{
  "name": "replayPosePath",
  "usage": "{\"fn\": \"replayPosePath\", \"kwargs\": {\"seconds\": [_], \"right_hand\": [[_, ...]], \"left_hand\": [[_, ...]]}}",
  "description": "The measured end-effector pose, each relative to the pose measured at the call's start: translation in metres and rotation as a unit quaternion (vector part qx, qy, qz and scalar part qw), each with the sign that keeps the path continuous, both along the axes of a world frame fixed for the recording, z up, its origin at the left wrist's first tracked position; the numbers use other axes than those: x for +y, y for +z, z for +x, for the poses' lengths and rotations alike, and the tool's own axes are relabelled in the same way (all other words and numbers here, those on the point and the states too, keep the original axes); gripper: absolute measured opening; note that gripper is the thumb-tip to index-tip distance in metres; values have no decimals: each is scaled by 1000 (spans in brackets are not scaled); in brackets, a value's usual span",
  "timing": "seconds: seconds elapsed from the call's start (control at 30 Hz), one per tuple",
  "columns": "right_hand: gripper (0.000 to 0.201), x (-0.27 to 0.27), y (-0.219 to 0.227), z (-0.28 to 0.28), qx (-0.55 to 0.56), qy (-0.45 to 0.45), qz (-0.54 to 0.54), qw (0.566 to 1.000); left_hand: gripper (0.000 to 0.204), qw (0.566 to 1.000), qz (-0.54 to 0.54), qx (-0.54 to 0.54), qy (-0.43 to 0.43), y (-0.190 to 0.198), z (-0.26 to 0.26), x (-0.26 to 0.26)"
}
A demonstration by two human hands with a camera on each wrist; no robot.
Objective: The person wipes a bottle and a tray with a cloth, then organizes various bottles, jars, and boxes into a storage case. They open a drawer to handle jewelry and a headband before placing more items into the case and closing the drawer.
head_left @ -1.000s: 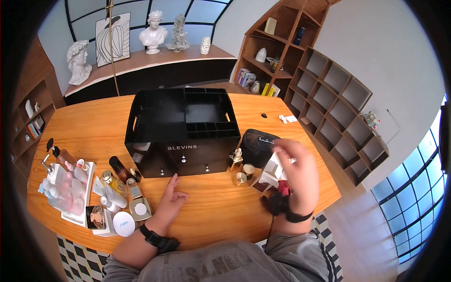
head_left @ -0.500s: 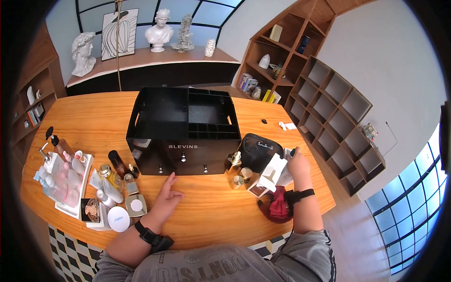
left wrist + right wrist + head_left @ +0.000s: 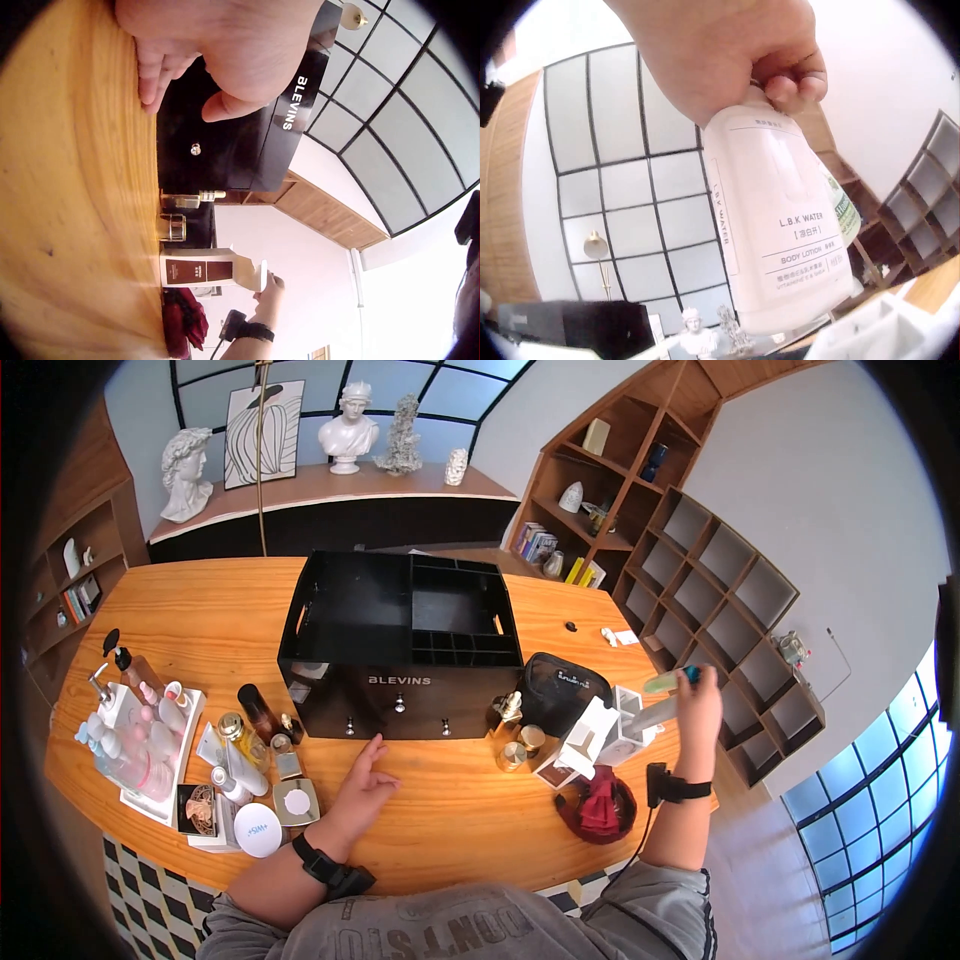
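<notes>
In the right wrist view my right hand grips a white body lotion bottle by its neck, fingers curled round it; a green-labelled container shows behind it. The head view has this hand above the table's right side, beside a white divided holder. My left hand rests on the table, fingers loosely extended, in front of the black BLEVINS organizer. A white box with raised flaps stands left of the holder.
Gold-capped jars, a black pouch and a dark red cloth item lie around the white box. At the left, a white tray holds several bottles, with more bottles and a round white-lidded jar beside it.
My right hand has moved right and lifted from beside the white holder, bringing the lotion bottle and green-labelled container into view. The left hand has stayed near the organizer.
</notes>
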State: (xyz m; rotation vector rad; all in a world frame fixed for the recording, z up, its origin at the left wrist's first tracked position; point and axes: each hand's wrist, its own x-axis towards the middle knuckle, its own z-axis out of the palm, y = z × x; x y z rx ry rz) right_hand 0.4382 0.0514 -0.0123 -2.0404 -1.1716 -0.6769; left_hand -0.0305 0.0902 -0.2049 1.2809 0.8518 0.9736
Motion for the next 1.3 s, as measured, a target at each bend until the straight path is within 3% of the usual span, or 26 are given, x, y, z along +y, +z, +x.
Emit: {"fn": "replayPosePath", "kwargs": {"seconds": [0.17,0.4,0.7,0.9,1.3], "right_hand": [[34,-41,31,1,40,-43,17,998],[31,-69,-16,43,57,-91,-73,992],[34,-64,-85,54,114,-57,-141,982],[35,-69,-80,42,144,-70,-155,975],[44,-77,-93,54,89,-62,-133,985]], "left_hand": [[81,1000,-3,7,1,1,1,-1],[81,1000,-3,6,6,-1,1,1],[79,1000,-10,11,13,4,1,-1],[79,1000,-6,-4,9,-2,1,1],[78,1000,8,6,10,-4,1,1]]}}
